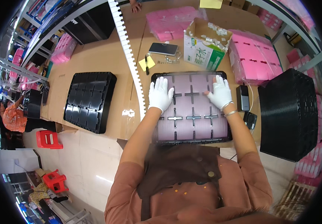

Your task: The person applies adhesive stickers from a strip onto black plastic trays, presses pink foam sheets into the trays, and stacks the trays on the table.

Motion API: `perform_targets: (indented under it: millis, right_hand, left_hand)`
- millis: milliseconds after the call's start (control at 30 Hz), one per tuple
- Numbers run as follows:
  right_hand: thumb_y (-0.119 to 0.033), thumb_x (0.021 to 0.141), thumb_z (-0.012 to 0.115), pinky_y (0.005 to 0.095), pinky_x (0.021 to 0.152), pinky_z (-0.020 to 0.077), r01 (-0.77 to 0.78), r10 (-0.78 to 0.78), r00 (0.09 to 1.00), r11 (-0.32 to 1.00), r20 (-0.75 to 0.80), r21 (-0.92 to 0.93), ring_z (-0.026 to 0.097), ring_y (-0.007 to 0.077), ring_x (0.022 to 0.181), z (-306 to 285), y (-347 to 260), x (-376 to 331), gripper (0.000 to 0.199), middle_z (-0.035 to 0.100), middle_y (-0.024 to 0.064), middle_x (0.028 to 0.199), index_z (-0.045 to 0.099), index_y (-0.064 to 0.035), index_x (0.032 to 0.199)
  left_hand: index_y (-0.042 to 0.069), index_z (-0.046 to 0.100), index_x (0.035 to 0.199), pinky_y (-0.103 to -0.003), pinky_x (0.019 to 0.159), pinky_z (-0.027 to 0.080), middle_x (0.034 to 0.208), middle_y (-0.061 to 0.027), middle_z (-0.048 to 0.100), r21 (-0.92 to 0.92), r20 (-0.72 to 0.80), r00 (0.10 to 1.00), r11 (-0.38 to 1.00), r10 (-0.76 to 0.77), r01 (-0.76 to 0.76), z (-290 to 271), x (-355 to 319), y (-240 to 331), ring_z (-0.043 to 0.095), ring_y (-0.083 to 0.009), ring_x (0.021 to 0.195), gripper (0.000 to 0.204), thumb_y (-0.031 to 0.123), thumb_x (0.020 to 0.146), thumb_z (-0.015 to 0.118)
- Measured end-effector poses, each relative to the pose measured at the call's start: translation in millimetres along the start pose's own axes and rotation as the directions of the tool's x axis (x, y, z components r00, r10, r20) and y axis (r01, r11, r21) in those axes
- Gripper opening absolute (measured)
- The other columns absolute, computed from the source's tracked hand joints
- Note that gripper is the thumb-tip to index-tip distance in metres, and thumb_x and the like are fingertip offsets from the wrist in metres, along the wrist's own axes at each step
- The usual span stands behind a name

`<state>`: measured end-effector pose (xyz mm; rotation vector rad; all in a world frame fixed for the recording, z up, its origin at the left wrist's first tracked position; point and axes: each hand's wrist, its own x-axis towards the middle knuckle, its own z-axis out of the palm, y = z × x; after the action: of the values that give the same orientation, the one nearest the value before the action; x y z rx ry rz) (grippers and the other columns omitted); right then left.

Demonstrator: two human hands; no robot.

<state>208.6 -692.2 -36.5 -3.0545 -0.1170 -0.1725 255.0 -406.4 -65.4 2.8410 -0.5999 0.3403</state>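
In front of me lies a black plastic tray point(190, 142) whose compartments hold pale pink sheets point(183, 128). Black cross-shaped dividers stand out between them. My left hand point(160, 95), in a white glove, rests flat over the tray's upper left part, fingers pointing away from me. Over the upper right part is my right hand point(220, 93), also gloved in white, its fingers stretched and its thumb out to the left. Bare skin shows at that thumb's tip and one fingertip. Neither hand grips anything.
A black tray stack point(90, 102) sits left, a taller stack point(288, 115) right. Behind are a cardboard box point(205, 48), a phone point(163, 49), a pen point(146, 65) and wrapped pink bundles point(256, 56). A white toothed strip point(131, 61) crosses the table. Another person's hand point(136, 6) shows at the far edge.
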Motion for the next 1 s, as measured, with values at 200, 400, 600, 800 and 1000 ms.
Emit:
perform_targets:
  millis: [200, 400, 600, 800, 1000]
  right_hand:
    - [-0.048, 0.092, 0.046, 0.0456, 0.112, 0.0253, 0.189, -0.261, 0.959, 0.880, 0.110, 0.436, 0.039, 0.0399, 0.130, -30, 34, -111, 0.067, 0.044, 0.0250, 0.138, 0.041, 0.0016, 0.136]
    - [-0.048, 0.090, 0.046, 0.0497, 0.108, 0.0318, 0.349, -0.444, 0.882, 0.841, 0.158, 0.414, 0.052, 0.0349, 0.117, -37, 40, -184, 0.054, 0.060, 0.0150, 0.120, 0.058, -0.0067, 0.123]
    - [-0.036, 0.083, 0.060, 0.0456, 0.104, 0.0374, 0.344, -0.404, 0.907, 0.871, 0.116, 0.350, 0.056, 0.0290, 0.111, -59, 21, -177, 0.043, 0.063, 0.0116, 0.112, 0.063, -0.0042, 0.112]
    - [-0.017, 0.077, 0.066, 0.0446, 0.096, 0.0427, 0.250, -0.327, 0.928, 0.903, 0.179, 0.350, 0.058, 0.0328, 0.104, -66, 27, -198, 0.023, 0.064, 0.0140, 0.103, 0.066, -0.0026, 0.096]
    - [-0.027, 0.069, 0.078, 0.0433, 0.084, 0.0469, -0.463, 0.425, 0.886, 0.829, 0.187, 0.313, 0.057, 0.0360, 0.098, -30, 4, -185, 0.051, 0.058, 0.0178, 0.100, 0.058, 0.0018, 0.106]
  left_hand:
    - [0.003, 0.044, 0.133, -0.049, 0.109, 0.025, 0.141, -0.0165, 0.041, -0.172, 0.427, 0.822, 0.926, 0.378, -0.336, -78, -76, 2, 0.034, -0.0357, 0.133, 0.054, 0.031, 0.088, 0.056]
    - [0.011, 0.055, 0.123, -0.047, 0.109, 0.027, 0.134, -0.0058, 0.051, -0.328, 0.394, 0.653, 0.763, 0.647, -0.557, -93, -147, -31, 0.043, -0.0203, 0.128, 0.041, 0.027, 0.086, 0.059]
    - [0.016, 0.063, 0.106, -0.042, 0.105, 0.033, 0.117, 0.0015, 0.060, -0.295, 0.304, 0.695, 0.758, 0.652, -0.582, -100, -146, -15, 0.051, -0.0155, 0.118, 0.024, 0.024, 0.083, 0.060]
    - [0.015, 0.064, 0.105, -0.043, 0.101, 0.038, 0.101, 0.0027, 0.065, -0.285, 0.305, 0.781, 0.835, 0.545, -0.471, -111, -158, -20, 0.058, -0.0216, 0.104, 0.024, 0.017, 0.081, 0.060]
    - [-0.006, 0.028, 0.140, -0.043, 0.104, 0.036, 0.133, -0.0288, 0.037, -0.464, 0.389, 0.882, 0.772, -0.265, 0.436, -84, -165, 8, 0.041, -0.0413, 0.122, 0.098, 0.023, 0.065, 0.084]
